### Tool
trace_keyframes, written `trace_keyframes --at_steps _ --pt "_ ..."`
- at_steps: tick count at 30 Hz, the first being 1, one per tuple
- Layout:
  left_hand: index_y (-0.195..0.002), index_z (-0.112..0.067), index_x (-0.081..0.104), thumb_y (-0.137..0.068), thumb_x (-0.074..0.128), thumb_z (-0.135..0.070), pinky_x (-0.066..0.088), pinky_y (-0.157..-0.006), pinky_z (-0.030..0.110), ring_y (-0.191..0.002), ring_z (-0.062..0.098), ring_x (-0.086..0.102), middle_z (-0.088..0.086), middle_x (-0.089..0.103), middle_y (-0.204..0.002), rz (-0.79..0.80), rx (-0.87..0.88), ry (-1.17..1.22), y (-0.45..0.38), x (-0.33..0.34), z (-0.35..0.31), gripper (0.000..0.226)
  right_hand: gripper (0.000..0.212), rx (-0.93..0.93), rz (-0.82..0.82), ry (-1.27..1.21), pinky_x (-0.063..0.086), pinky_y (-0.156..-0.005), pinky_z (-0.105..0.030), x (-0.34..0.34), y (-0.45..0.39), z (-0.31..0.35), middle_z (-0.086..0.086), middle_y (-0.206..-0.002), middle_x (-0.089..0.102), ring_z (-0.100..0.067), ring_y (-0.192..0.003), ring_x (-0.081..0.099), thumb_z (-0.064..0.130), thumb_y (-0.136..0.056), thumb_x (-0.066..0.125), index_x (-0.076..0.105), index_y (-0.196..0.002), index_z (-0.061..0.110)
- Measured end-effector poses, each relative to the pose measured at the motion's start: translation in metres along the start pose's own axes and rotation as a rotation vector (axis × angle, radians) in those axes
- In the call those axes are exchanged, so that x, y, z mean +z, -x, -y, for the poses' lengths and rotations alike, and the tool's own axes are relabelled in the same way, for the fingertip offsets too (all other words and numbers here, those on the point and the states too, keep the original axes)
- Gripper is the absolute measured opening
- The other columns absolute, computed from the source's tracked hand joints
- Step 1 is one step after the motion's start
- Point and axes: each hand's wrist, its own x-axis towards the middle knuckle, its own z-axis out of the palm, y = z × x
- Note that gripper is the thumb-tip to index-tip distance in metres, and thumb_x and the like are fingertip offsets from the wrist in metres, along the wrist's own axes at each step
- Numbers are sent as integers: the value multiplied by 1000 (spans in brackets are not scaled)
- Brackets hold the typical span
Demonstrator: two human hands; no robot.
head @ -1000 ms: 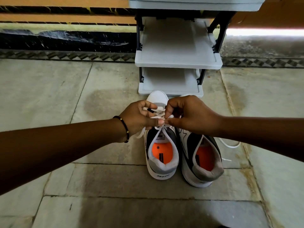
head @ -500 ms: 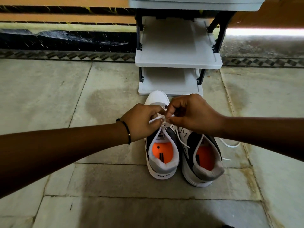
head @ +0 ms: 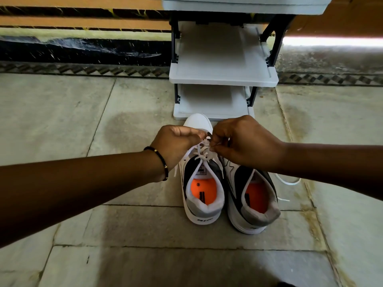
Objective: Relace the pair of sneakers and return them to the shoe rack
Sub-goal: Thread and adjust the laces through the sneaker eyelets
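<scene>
Two white, grey and black sneakers with orange insoles stand side by side on the floor, heels toward me. Over the left sneaker (head: 204, 195), my left hand (head: 176, 145) and my right hand (head: 242, 139) each pinch its white lace (head: 202, 152) above the tongue. The lace crosses down through the upper eyelets. The right sneaker (head: 251, 201) is partly covered by my right wrist, and its loose lace (head: 288, 182) trails on the floor to its right. The grey shoe rack (head: 222, 79) stands just beyond the toes.
The rack has bare shelves on black posts and stands against a dark skirting and wall. Stone floor tiles (head: 83, 121) stretch to both sides and toward me. A black bead bracelet (head: 159, 160) sits on my left wrist.
Both hands have shifted slightly up and away from me along the left sneaker, drawing the lace taut over the tongue. The sneakers have not moved.
</scene>
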Motion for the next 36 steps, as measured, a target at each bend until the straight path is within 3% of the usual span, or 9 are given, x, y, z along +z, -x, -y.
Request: trace_keyframes --at_steps 3,7,13,16,18,20,24,31,36 --pt "-104 -1 66 -84 58 -6 43 -51 1 -57 -10 62 0 66 -86 -36 23 -11 0 1 1 22 3 -18 40 23 44 -54 -27 -2 2 3 7 -65 60 -11 -57 52 14 -78 63 66 -76 14" --pt "-95 -4 70 -80 63 -4 51 -74 7 -75 3 64 7 71 -90 -117 40 -102 -9 -9 9 17 6 -21 145 57 45 -54 -29 -4 10 3 3 -62 64 -17 -56 56 18 -75 57 62 -72 17" --pt "-93 -8 71 -78 63 -2 46 -62 4 -59 -4 62 -2 68 -74 -109 38 -263 -19 -28 19 18 7 84 313 67 33 -51 -16 -5 24 8 16 -54 42 1 -50 42 14 -78 58 57 -80 21" --pt "-97 -11 69 -79 62 -2 39 -51 2 -45 -6 56 4 67 -71 -80 21 -340 -23 -32 21 21 34 208 376 65 46 -58 -25 1 28 10 13 -53 45 -2 -51 44 16 -79 57 51 -113 16" --pt "-96 -12 70 -78 62 -3 47 -67 13 -62 1 63 8 69 -77 -65 26 -404 -25 -33 24 21 50 270 424 75 51 -65 -32 2 29 10 9 -60 46 -14 -59 49 16 -79 57 41 -126 11" --pt "-92 -13 72 -77 64 -6 51 -79 23 -80 14 66 7 69 -79 -46 37 -489 -26 -33 27 18 50 318 474 90 54 -66 -38 1 28 12 3 -66 48 -20 -65 53 15 -79 57 41 -125 6" --pt "-87 -14 74 -76 65 -10 44 -70 12 -80 17 66 6 72 -81 -43 49 -617 -32 -38 33 14 40 442 550 -50 59 -55 -41 -2 25 15 -7 -68 64 -25 -52 65 9 -78 53 45 -118 7" --pt "-91 -15 69 -79 63 -10 48 -73 23 -75 13 58 0 64 -80 9 24 -709 -34 -42 41 14 42 423 532 21 56 -64 -36 5 23 10 1 -79 62 -20 -72 63 19 -82 57 44 -122 15" --pt "-113 -26 59 -78 52 -42 37 -89 28 -103 16 53 -2 61 -114 159 329 -809 -19 -31 37 38 34 303 342 117 45 -66 -30 6 20 4 5 -91 61 -14 -80 55 49 -84 55 55 -108 25"
